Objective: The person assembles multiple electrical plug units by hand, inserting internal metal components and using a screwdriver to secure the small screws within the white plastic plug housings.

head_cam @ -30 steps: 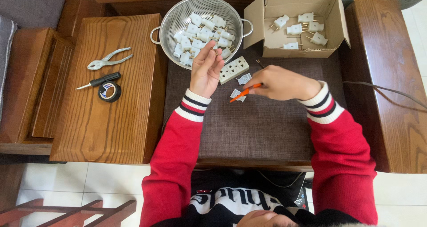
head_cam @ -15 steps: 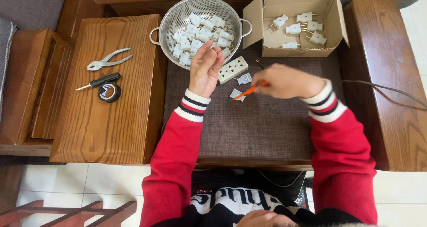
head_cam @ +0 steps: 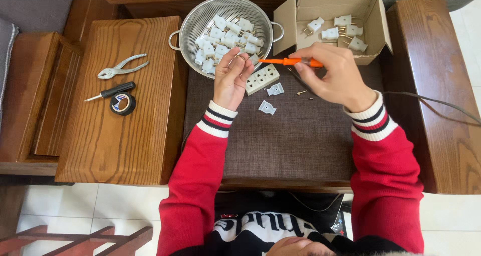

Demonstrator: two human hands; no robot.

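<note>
Head view | right hand (head_cam: pixel 333 75) pinches orange screwdriver (head_cam: pixel 290 62) | left hand (head_cam: pixel 231 78) pinches small plug part beside colander (head_cam: pixel 200 20)

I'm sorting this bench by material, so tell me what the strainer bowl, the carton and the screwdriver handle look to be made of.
Strainer bowl: metal, probably steel; silvery, shiny, finely perforated.
Carton: plain brown cardboard, matte, with folded flaps.
Screwdriver in the right hand: the orange handle looks like smooth plastic, though that is uncertain.
</note>
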